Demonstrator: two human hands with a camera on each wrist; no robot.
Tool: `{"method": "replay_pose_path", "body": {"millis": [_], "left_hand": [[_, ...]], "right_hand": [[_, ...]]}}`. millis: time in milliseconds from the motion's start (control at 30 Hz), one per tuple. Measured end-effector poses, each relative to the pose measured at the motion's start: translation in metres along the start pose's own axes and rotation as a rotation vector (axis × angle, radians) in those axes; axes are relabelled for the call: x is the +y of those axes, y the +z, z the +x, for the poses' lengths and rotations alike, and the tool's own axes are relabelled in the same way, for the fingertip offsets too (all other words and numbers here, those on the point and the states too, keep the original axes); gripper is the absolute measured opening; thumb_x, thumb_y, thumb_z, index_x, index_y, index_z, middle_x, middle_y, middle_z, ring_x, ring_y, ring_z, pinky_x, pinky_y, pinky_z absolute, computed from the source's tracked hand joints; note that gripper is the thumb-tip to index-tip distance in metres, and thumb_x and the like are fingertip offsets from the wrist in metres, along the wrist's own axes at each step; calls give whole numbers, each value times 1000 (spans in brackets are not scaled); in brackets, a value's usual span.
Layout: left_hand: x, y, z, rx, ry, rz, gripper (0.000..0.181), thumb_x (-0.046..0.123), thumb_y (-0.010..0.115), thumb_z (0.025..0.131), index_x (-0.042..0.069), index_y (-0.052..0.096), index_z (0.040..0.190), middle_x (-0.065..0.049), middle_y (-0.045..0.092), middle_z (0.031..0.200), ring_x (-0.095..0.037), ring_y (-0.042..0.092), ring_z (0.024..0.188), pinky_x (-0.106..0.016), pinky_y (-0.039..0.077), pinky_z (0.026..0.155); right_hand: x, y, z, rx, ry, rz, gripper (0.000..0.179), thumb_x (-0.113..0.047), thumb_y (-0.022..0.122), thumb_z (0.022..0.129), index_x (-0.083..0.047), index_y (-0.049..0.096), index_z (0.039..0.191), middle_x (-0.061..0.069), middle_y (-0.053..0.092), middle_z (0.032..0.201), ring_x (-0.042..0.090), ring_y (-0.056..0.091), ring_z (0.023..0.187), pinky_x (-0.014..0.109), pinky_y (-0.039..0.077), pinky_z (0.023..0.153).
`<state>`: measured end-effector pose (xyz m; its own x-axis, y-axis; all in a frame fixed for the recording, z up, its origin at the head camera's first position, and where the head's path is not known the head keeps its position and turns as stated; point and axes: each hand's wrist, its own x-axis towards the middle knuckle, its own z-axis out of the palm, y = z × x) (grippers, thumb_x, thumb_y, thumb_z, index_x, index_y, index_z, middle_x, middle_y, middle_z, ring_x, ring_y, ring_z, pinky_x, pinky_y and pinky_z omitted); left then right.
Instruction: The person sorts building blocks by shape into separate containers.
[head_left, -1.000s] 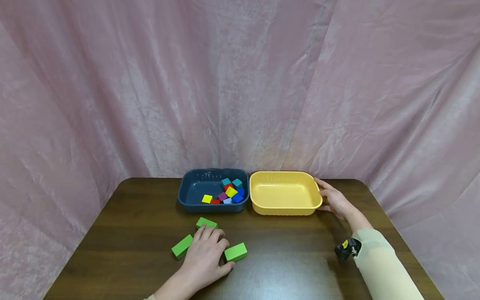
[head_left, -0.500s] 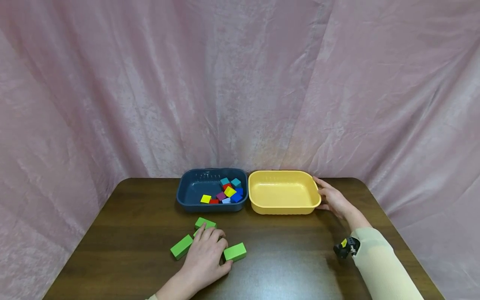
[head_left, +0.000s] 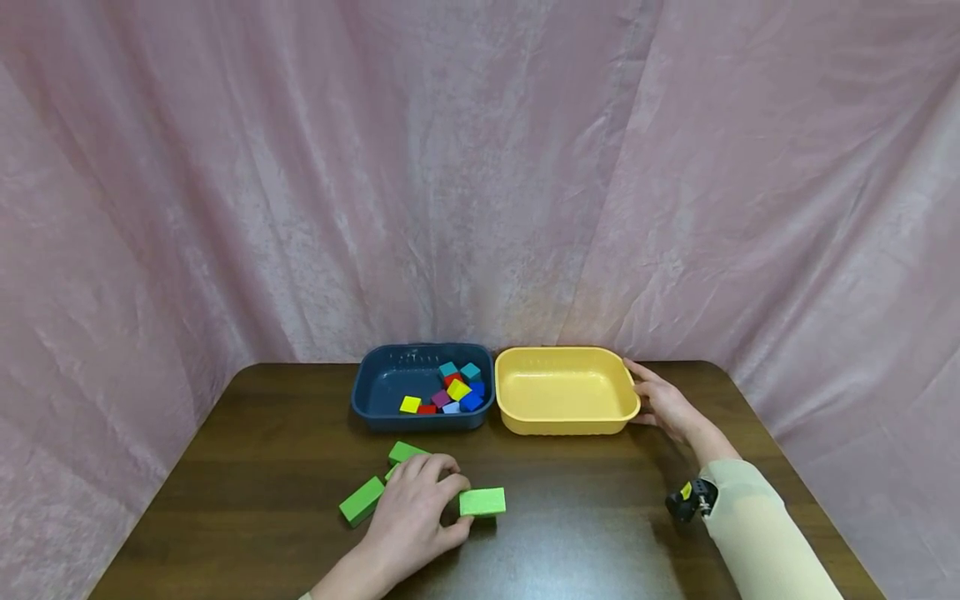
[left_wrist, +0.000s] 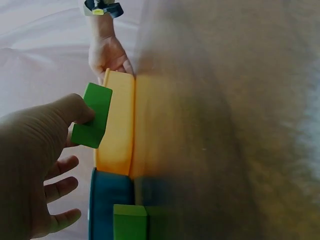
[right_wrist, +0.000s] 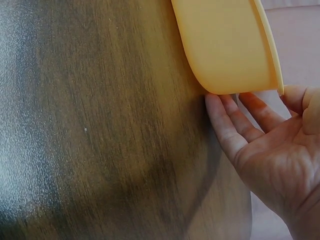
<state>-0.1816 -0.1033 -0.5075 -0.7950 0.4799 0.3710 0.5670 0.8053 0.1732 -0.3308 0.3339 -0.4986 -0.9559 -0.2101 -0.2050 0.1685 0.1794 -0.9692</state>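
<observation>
My left hand (head_left: pixel 411 515) pinches a green rectangular block (head_left: pixel 483 502) between thumb and forefinger, a little above the table with a shadow beneath it. The left wrist view shows this block (left_wrist: pixel 96 114) tilted, the other fingers spread apart from it. Two more green blocks, one on the left (head_left: pixel 362 501) and one behind the hand (head_left: pixel 405 452), lie on the table; a green sliver beside the fingers is mostly hidden. At the right end of the yellow bin (head_left: pixel 567 425), my right hand (head_left: pixel 672 410) touches the wall with extended fingers, its thumb by the rim (right_wrist: pixel 281 85).
Left of the yellow bin stands a dark blue bin (head_left: pixel 420 423), close against it. Several small coloured cubes (head_left: pixel 459 389) lie in its right part. Behind the wooden table (head_left: pixel 247 467) hangs a pink curtain (head_left: pixel 480 183).
My left hand has taken hold of the right-hand green block and lifted it slightly, turning it and shifting it to the right. The right hand stays at the yellow bin.
</observation>
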Motion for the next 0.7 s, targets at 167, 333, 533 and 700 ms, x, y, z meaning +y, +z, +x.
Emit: {"method": "replay_pose_path", "body": {"millis": [167, 333, 533, 700], "left_hand": [[3, -6, 6, 12, -12, -37, 35, 47, 84, 79, 29, 76, 107, 4, 61, 113, -22, 54, 106, -50, 50, 91], [3, -10, 14, 84, 11, -42, 35, 47, 85, 77, 29, 77, 106, 6, 60, 109, -18, 53, 99, -42, 52, 81], [4, -18, 26, 167, 46, -26, 35, 46, 85, 76, 30, 76, 105, 6, 59, 106, -16, 52, 94, -35, 48, 73], [4, -26, 37, 216, 73, -19, 34, 44, 85, 76, 29, 76, 105, 5, 59, 104, -18, 53, 92, -36, 49, 75]], "right_hand": [[0, 1, -1, 0, 1, -3, 65, -10, 34, 107, -18, 8, 167, 28, 21, 161, 28, 56, 121, 47, 53, 94], [-1, 3, -2, 1, -3, -12, 65, -10, 34, 108, -18, 7, 167, 28, 22, 160, 28, 56, 121, 49, 52, 96], [0, 3, -3, 0, -7, -14, 66, -10, 33, 107, -18, 7, 167, 27, 18, 162, 29, 54, 122, 50, 52, 97], [0, 2, -2, -8, -16, -16, 66, -10, 32, 107, -17, 5, 167, 27, 15, 163, 30, 53, 125, 52, 52, 98]]}}
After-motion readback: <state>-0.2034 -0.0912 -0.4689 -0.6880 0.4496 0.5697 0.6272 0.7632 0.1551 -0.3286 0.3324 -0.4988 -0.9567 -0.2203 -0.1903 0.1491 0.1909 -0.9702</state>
